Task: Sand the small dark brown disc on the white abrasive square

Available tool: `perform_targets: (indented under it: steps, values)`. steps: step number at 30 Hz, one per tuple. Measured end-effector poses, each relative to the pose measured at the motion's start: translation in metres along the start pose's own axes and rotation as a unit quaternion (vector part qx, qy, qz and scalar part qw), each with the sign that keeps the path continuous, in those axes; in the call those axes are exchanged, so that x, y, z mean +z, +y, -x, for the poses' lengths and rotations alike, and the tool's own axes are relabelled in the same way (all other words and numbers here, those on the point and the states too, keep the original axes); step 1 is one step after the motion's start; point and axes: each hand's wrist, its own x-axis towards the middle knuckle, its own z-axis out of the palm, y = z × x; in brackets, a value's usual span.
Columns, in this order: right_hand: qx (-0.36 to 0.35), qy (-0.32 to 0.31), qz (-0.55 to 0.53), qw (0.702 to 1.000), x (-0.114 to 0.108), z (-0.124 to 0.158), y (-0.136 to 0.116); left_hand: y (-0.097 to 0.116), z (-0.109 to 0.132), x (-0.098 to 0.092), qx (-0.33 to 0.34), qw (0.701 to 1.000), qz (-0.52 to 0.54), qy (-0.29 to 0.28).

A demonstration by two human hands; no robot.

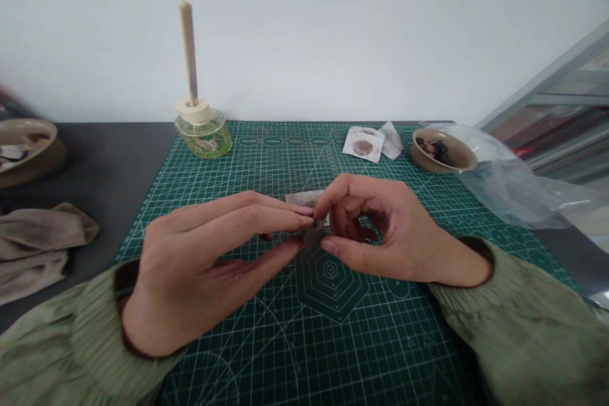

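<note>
Between the fingertips of both hands is a small dark grey-brown piece (314,236), too small and covered to name surely. My left hand (219,254) comes in from the left with its fingers straight and pressed together, pinching the piece against the thumb. From the other side, my right hand (380,225) grips it with thumb and index finger, the other fingers curled. Just behind the fingertips a stained whitish paper square (304,196) lies on the green cutting mat (333,342), partly hidden by the hands.
Two more stained paper squares (364,144) lie farther back. A tan bowl of dark pieces (442,168) stands right, beside a clear plastic bag (509,187). A reed diffuser (204,133) stands back left. At far left are another bowl (45,162) and a crumpled cloth (45,235).
</note>
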Motion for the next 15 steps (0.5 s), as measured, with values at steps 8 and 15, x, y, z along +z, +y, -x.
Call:
perform_targets:
  steps: [8, 15]
  values:
    - [-0.016, 0.021, 0.0, 1.0, -0.001, 0.002, 0.005, 0.0, -0.004, 0.0, -0.002, 1.0, 0.004, -0.011]
    - [-0.047, 0.11, 0.163, 0.979, -0.008, -0.006, 0.022, -0.017, -0.008, 0.001, -0.012, 0.995, -0.059, -0.076]
